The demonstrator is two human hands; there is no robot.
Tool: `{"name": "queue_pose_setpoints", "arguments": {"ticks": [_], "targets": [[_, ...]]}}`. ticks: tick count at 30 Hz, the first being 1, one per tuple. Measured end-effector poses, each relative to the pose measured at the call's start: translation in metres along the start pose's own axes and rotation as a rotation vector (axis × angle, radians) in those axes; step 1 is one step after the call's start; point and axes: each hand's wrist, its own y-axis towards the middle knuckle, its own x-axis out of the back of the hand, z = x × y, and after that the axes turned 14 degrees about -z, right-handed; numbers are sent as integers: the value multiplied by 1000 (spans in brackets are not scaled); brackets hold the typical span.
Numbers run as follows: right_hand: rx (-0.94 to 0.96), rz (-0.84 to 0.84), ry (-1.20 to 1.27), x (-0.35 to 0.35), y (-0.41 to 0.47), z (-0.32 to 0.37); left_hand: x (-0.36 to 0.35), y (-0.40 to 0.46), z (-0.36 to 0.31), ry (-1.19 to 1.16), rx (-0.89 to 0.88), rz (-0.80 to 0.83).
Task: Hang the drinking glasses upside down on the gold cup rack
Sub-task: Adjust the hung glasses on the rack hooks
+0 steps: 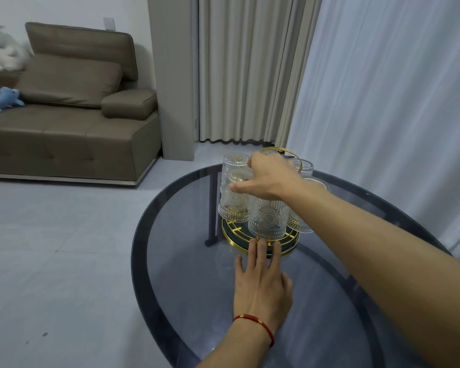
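Your table (170,261) is a round sheet of dark glass, hard and slick, so anything set down on it can skate and anything dropped on it can chip. Near its far side stands the rack (260,241), a gold wire frame with a round gold-rimmed base and a ring handle at the top; it looks light for its load and may tip or slide if you pull sideways.

The glasses (235,197) already hang upside down around it, rims low, just above the base. I count at least four, with one more shape at the right that I cannot make out. They are ribbed, embossed and thick-looking: rigid, fairly heavy, brittle. The ribbing gives some grip, so take one round the body below its base, not by the thin rim, and lift straight up off the peg.

Your right hand (270,177) reaches in from the right with the arm stretched across the table. It is palm down over the front glass (267,219), thumb out to the left and fingers curled over the top; I cannot tell whether they grip the glass or the rack's stem.

Your left hand (260,282) lies flat, fingers straight and slightly spread, tips touching the base's near rim, holding nothing, likely steadying it.
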Motion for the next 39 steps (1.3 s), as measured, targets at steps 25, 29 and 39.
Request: {"name": "queue_pose_setpoints", "arguments": {"ticks": [25, 29, 39], "targets": [[61, 37, 79, 3, -4, -4, -2, 0, 0, -11, -5, -12], [94, 90, 97, 7, -4, -9, -1, -1, 1, -22, -7, -16], [158, -178, 331, 28, -27, -69, 5, 0, -1, -41, -13, -48]]}}
